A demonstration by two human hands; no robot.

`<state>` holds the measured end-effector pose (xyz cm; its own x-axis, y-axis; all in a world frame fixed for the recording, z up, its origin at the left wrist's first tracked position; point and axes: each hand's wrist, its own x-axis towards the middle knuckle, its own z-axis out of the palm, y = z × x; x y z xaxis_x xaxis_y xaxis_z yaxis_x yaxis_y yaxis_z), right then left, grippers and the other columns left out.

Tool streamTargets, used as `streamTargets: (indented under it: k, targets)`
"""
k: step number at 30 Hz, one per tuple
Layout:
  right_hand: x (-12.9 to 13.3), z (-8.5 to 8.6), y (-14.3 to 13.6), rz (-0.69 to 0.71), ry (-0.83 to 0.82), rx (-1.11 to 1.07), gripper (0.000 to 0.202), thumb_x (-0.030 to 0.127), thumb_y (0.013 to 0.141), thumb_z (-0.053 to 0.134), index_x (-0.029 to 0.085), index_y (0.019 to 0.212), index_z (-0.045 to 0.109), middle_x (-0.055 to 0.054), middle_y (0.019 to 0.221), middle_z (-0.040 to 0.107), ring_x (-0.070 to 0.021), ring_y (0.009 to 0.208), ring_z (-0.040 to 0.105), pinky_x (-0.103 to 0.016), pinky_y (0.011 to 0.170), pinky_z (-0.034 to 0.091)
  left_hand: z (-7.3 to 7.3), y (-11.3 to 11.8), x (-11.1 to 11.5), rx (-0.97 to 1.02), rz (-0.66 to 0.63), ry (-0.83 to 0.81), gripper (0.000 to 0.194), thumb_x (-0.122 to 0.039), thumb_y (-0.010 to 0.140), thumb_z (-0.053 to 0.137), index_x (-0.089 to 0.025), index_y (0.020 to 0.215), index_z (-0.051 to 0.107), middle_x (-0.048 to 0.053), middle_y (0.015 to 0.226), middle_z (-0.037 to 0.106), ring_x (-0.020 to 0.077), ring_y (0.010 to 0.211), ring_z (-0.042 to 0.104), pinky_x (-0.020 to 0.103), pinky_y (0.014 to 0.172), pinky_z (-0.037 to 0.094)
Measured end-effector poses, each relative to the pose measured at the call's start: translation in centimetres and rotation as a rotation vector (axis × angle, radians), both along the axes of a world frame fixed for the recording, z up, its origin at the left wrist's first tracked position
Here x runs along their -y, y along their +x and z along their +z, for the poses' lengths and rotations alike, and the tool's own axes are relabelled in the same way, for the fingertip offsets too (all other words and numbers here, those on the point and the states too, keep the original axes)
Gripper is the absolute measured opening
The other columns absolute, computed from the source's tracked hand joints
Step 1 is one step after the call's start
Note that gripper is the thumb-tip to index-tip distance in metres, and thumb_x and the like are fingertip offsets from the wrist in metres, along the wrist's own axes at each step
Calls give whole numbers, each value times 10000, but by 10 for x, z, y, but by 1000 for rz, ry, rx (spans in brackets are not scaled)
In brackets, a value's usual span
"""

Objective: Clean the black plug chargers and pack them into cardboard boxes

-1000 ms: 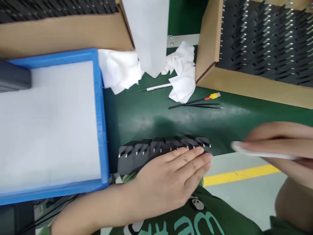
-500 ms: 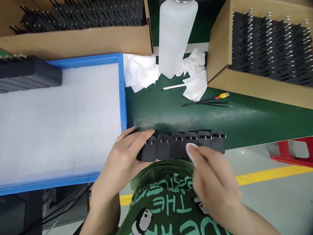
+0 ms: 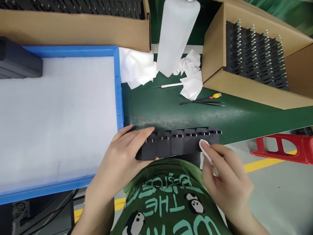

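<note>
Head cam, only view: row of black adapters [image 3: 177,143] sits at the near edge of the bench [image 3: 156,114], right up by the wearer's shirt [image 3: 166,199], pins [image 3: 180,135] exposed along the far side of the faces. Left hand [image 3: 122,150] has its fingers wrapped round the left end of the row, holding it; can't tell how hard. Right hand [image 3: 226,173] has its fingers narrow, pinching a folded white cloth [image 3: 205,149] at the fifth face of six showing; can't tell whether it's pressing or just over the surface. Main risk I see: row is gripped at one end only, so a firm sideways push at the far right could fan the units apart or skew the row. Right end also lies close to the bench edge, so a pull toward the body could tip a unit onto the floor. Cloth could snag on the pins if the stroke drifts up; a bunched fold would leave patches untouched. Blue tray [image 3: 119,98] is just beside the left hand, so an elbow or wrist swing could knock it. Tweezers [image 3: 211,103] lie farther back, well apart from both hands, low concern.
</note>
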<state>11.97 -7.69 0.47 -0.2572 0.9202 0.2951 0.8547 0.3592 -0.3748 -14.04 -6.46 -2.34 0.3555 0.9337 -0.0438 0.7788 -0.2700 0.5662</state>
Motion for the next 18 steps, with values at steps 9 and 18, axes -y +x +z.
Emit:
streamTargets:
  k: [9, 18]
  targets:
    - [1, -1, -55, 489, -98, -265, 287, -31, 903, 512, -54, 1148, 660, -162, 994, 690, -219, 963, 672, -309, 825, 623, -2, -2, 0, -21, -2, 28, 505, -324, 974, 605, -208, 1448, 475, 86, 1292, 715, 254, 1050, 727, 511, 1132, 470]
    - [17, -18, -25, 69, 27, -56, 463, -97, 851, 557, 35, 1288, 633, -167, 1081, 677, -241, 1004, 674, -354, 801, 607, -4, -1, 1, -9, 4, 40, 606, -494, 960, 636, -209, 1469, 474, 81, 1224, 736, 250, 1034, 730, 511, 1178, 426]
